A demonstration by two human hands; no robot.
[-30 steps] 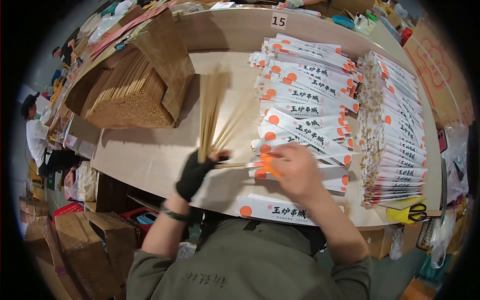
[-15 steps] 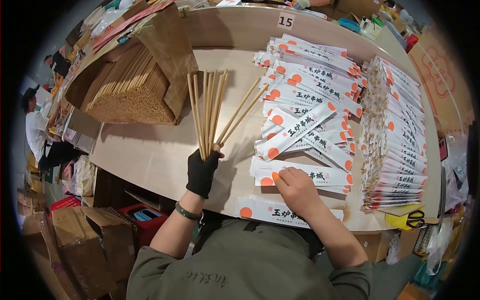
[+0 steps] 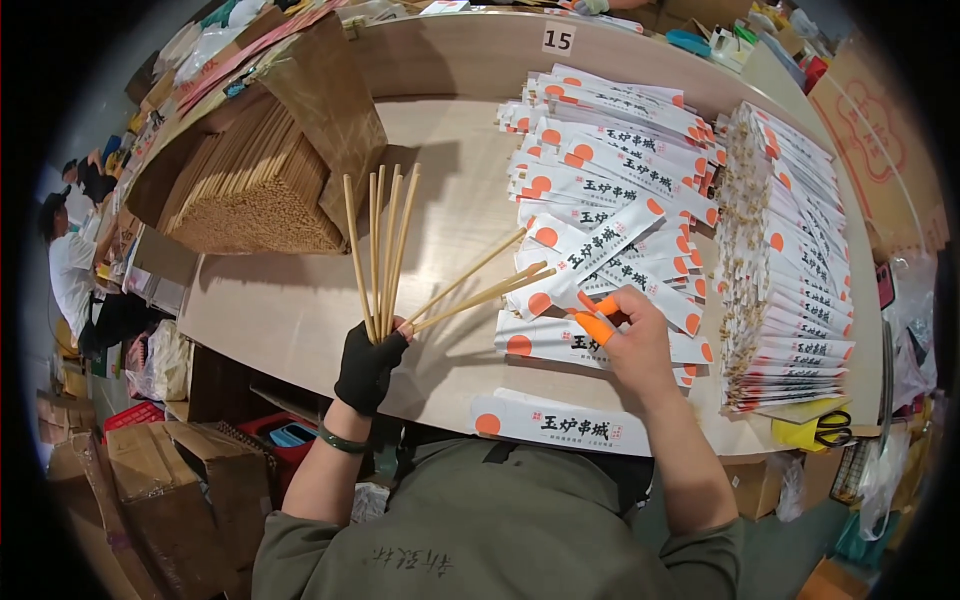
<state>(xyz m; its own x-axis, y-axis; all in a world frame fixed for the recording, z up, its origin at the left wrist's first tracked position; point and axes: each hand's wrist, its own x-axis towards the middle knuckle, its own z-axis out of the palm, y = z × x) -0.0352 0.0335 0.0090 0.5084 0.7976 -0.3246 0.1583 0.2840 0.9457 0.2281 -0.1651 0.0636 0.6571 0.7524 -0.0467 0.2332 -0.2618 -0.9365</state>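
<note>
My left hand (image 3: 370, 368), in a black fingerless glove, is closed round the lower ends of several wooden chopsticks (image 3: 386, 262). Most of them point away from me, while a few fan out to the right, their tips by the sleeves. Orange finger covers show on my right hand (image 3: 632, 335), whose fingers are apart with nothing visible between them. It hovers over white paper chopstick sleeves (image 3: 545, 338) printed with orange dots. More filled sleeves (image 3: 640, 150) lie in a loose heap beyond it. A flat stack of sleeves (image 3: 520, 420) lies at the table's near edge.
Bare chopsticks (image 3: 262, 215) fill a brown paper-lined box (image 3: 335, 110) at the back left. A tall stack of sleeved chopsticks (image 3: 800, 260) stands on the right, with black-handled scissors (image 3: 832, 428) near it. Cardboard boxes (image 3: 165, 480) stand below left. People sit at the far left.
My left hand has moved left and nearer to me with the chopsticks, which have spread wider. My right hand has come off the near sleeve, moved right and away, and its fingers have parted.
</note>
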